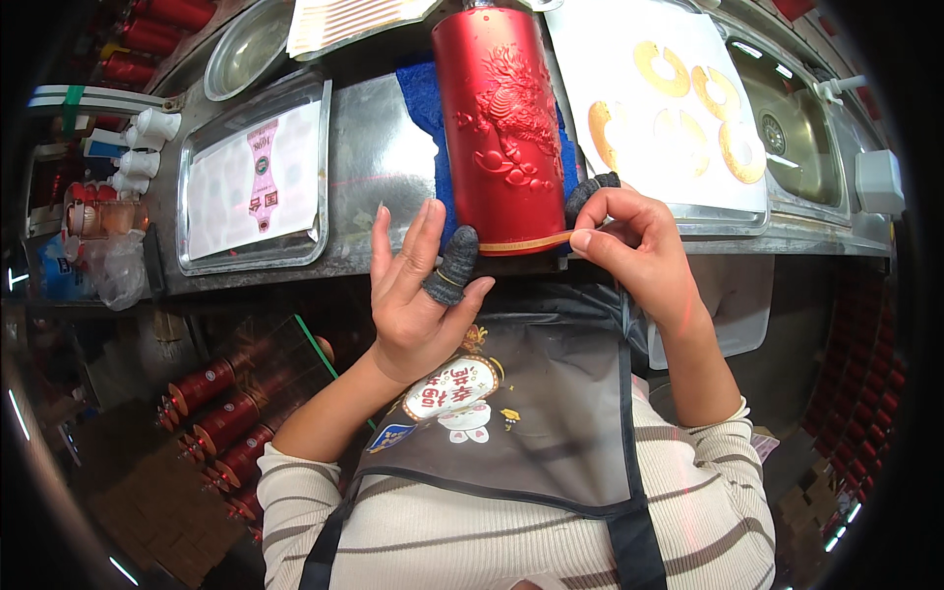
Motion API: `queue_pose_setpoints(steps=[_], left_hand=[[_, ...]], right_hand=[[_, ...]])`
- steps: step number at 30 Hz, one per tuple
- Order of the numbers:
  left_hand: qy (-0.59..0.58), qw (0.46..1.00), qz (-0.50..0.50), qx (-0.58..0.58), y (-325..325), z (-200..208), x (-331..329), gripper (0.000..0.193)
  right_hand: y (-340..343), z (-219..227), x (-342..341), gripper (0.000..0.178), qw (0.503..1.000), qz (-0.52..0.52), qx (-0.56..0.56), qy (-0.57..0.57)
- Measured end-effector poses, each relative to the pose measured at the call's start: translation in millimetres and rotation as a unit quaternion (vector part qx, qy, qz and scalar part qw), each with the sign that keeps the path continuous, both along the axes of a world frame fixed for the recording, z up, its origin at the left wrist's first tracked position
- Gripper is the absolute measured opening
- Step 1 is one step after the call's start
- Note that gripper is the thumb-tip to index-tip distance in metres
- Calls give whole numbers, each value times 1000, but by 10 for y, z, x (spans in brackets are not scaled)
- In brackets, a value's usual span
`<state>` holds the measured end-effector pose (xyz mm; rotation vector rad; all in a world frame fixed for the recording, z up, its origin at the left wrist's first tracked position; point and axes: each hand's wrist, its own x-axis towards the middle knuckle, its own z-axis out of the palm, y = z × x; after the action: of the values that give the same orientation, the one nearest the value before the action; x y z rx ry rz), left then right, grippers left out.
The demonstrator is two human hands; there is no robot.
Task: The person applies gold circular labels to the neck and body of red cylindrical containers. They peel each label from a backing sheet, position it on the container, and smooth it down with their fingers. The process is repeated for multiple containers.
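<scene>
A red bottle [501, 128] lies on a blue cloth [421, 98] on the metal surface [369, 147], flanked by a tray [184, 211] on the left, a white sheet [590, 49] of curved gold pieces [598, 128] and a sink [801, 177] on the right. The left hand's [405, 320] fingers spread open beside its base; the right hand's [644, 246] pinch a gold strip [521, 245] along it. Printed characters mark the tray's pink label [263, 172] and the apron [560, 413]

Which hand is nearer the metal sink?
Right. The right hand is left of the sink; the left hand is farther left, by the lower left of the red cylinder.
</scene>
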<state>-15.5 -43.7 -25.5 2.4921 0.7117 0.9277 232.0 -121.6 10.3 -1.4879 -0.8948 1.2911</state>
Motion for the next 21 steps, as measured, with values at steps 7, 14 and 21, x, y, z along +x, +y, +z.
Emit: queue_pose_setpoints(steps=[7, 14, 21], left_hand=[[31, 992, -32, 117, 92, 243, 210, 55], [21, 991, -8, 134, 123, 264, 534, 30], [-88, 993, 35, -72, 28, 64, 268, 58]], right_hand=[[13, 13, 36, 10, 1000, 11, -19, 3], [10, 51, 16, 7, 999, -3, -36, 28], [-34, 126, -32, 9, 1000, -1, -27, -12]])
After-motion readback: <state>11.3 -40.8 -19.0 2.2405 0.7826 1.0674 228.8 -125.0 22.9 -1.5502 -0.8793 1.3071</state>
